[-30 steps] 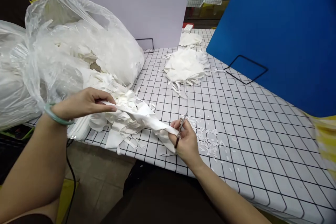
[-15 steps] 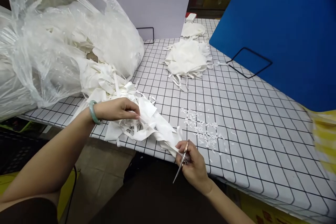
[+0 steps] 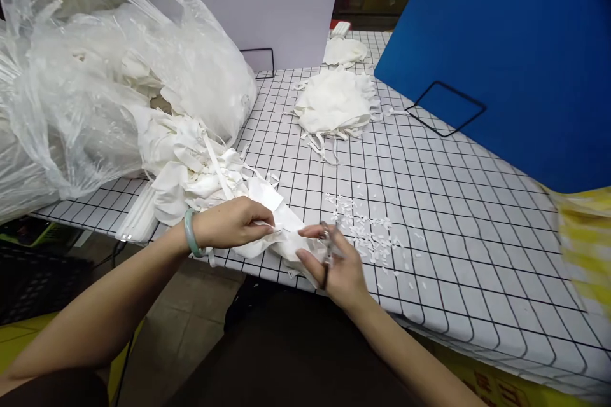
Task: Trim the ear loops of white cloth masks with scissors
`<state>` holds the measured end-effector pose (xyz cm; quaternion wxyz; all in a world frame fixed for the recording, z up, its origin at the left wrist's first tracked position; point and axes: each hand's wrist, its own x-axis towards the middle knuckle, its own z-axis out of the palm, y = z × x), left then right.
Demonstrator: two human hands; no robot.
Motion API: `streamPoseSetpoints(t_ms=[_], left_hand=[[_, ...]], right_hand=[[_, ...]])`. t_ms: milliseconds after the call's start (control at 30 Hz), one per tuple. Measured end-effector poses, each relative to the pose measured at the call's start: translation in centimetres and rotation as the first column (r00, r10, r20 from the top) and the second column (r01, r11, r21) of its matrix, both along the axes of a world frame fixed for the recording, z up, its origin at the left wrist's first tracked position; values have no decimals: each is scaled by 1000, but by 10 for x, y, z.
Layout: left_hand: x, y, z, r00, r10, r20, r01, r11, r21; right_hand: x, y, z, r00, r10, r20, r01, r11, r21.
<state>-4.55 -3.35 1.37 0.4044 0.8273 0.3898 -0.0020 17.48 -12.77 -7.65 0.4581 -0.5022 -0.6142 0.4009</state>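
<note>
My left hand [image 3: 233, 222], with a pale green bangle [image 3: 191, 233] on the wrist, pinches an edge of a white fabric piece [image 3: 272, 197] near the table's front edge. Small scissors [image 3: 330, 243] are in my right hand [image 3: 341, 267], blurred by motion; their rings sit about the fingers and the blades are hard to make out. The thumb and forefinger of that hand are apart, beside the fabric. White pieces with narrow straps lie in a loose heap [image 3: 186, 165] behind my left hand. Tiny white clippings [image 3: 367, 232] are scattered right of the scissors.
A large clear plastic bag [image 3: 200, 63] full of white pieces stands at the left. Further back lies a stack of white pieces [image 3: 334, 102]. A blue panel [image 3: 501, 44] and a pale grey panel [image 3: 267, 0] rise from the checked tablecloth [image 3: 458, 222].
My left hand has moved right and slightly down, closer to my right hand. The right hand has lifted and turned, its thumb and forefinger spreading, with the scissors swung up from pointing down.
</note>
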Motion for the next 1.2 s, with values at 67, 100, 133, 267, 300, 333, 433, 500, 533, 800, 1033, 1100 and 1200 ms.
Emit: streamPoseSetpoints(t_ms=[67,100,133,267,300,333,433,500,533,800,1033,1100,1200], left_hand=[[3,-1,0,999,45,4,-45,999,-16],[3,-2,0,998,69,6,-68,997,-26],[3,-3,0,996,89,6,-89,995,-38],[-1,-4,0,988,155,21,-153,984,-86],[-2,-5,0,985,168,34,-164,982,-96],[-4,-5,-1,983,178,48,-172,980,-104],[-6,-4,-4,983,169,78,-158,979,-125],[-6,-4,-7,986,141,89,-127,981,-149],[-5,-4,-8,987,129,94,-112,980,-165],[-7,1,-5,979,167,120,-142,972,-187],[1,-3,-11,976,178,128,-137,952,-274],[-2,-2,-10,980,163,111,-119,938,-326],[-23,8,0,980,198,14,-195,974,-112]], right_hand=[[-17,13,1,1000,13,6,-12,999,-48],[-24,18,0,1000,18,9,-18,997,-73],[-29,22,-1,1000,17,5,-16,995,-99],[-37,25,-2,998,0,-59,-8,991,-132],[-36,25,-1,998,-2,-67,-6,993,-114],[-35,25,-1,998,-2,-70,-5,995,-98],[-35,27,1,997,-1,-77,-5,997,-79],[-37,30,2,995,-10,-99,1,996,-88],[-39,31,2,994,-19,-111,8,995,-97],[-45,32,9,982,-16,-187,-15,987,-162],[-45,43,15,979,58,-196,-85,987,-133],[-45,48,15,980,-1,-197,-21,994,-109],[-38,49,13,980,-59,-189,37,992,-117]])
